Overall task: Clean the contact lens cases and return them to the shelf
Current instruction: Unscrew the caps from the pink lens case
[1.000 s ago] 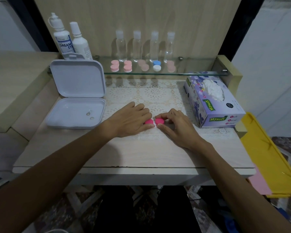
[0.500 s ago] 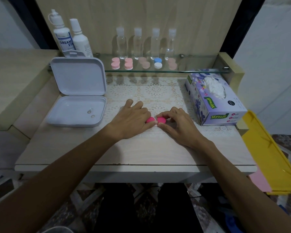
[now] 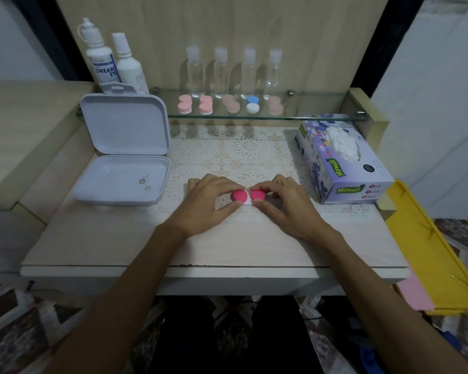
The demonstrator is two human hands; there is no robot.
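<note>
A contact lens case with two hot-pink caps (image 3: 249,196) on a white base lies on the lace mat at the table's middle. My left hand (image 3: 210,205) pinches the left cap between thumb and fingers. My right hand (image 3: 280,203) pinches the right cap the same way. On the glass shelf (image 3: 308,116) at the back stand several more cases: two pink ones (image 3: 184,104), two pale peach ones (image 3: 231,103) and a blue-and-white one (image 3: 252,104).
An open white box (image 3: 125,157) with two small lenses inside sits at the left. Two solution bottles (image 3: 106,60) and several clear small bottles (image 3: 234,71) line the back. A tissue box (image 3: 343,160) stands at the right, a yellow tray (image 3: 430,255) beyond the table edge.
Both hands stayed on the pink case; the fingers shifted slightly round the two caps. The camera tilted a little.
</note>
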